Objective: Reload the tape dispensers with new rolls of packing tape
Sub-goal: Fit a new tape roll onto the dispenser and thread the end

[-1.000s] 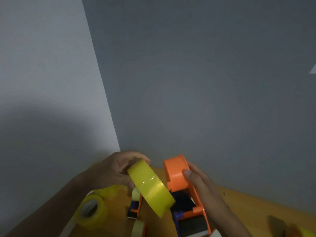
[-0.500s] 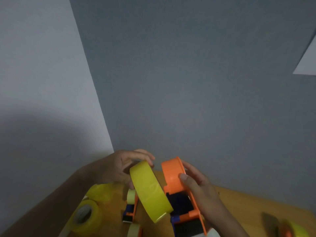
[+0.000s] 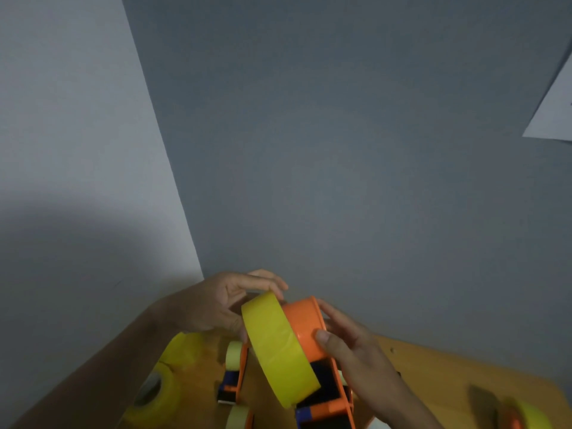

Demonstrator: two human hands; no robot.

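At the bottom centre of the frame, nearest the camera, the orange tape dispenser point(image 3: 325, 394) is held above the wooden desk point(image 3: 439, 370), its round hub point(image 3: 305, 323) pointing up and to the left so a roll can slide on sideways. The right hand point(image 3: 346, 345) steadies it: thumb pressed against the hub's side, the other fingers point(image 3: 332, 311) curled round the back, a firm but partly spread grip. The yellow tape roll point(image 3: 278, 348) is tilted, its core lined up with the hub and pressed against it, probably partway on. The left hand point(image 3: 223, 305) holds the roll from the far side, fingers bent over its top rim, thumb hidden behind it. At lower left lies another yellow roll point(image 3: 154, 397); a second dispenser point(image 3: 235, 376) rests just left of centre. Beyond, the grey wall point(image 3: 340, 150) fills the upper frame.
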